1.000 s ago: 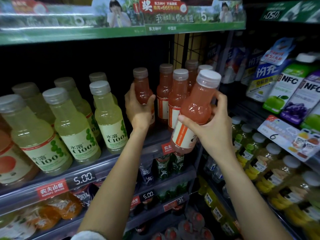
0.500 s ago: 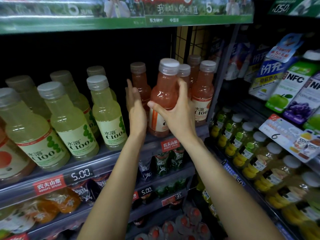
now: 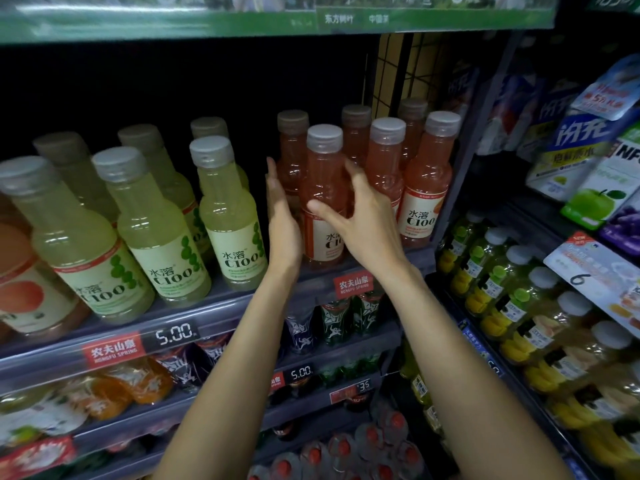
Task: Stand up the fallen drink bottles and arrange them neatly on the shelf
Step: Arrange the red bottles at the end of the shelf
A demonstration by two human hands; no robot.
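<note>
A pink drink bottle (image 3: 322, 181) with a grey cap stands upright at the front of the shelf (image 3: 221, 315), in front of several other upright pink bottles (image 3: 427, 188). My right hand (image 3: 367, 220) holds it, the thumb across its front above the label and the fingers curled round its right side. My left hand (image 3: 282, 216) lies flat with straight fingers along the bottle's left side.
Several yellow-green bottles (image 3: 228, 209) stand in rows to the left on the same shelf. A wire divider (image 3: 398, 74) closes the right end. Juice cartons (image 3: 588, 188) and fruit drink bottles (image 3: 519, 306) fill the neighbouring rack at the right. Lower shelves hold more drinks.
My right hand has brought the pink bottle from mid-air onto the shelf and stood it in the front row. My left hand let go of a rear bottle and moved beside it.
</note>
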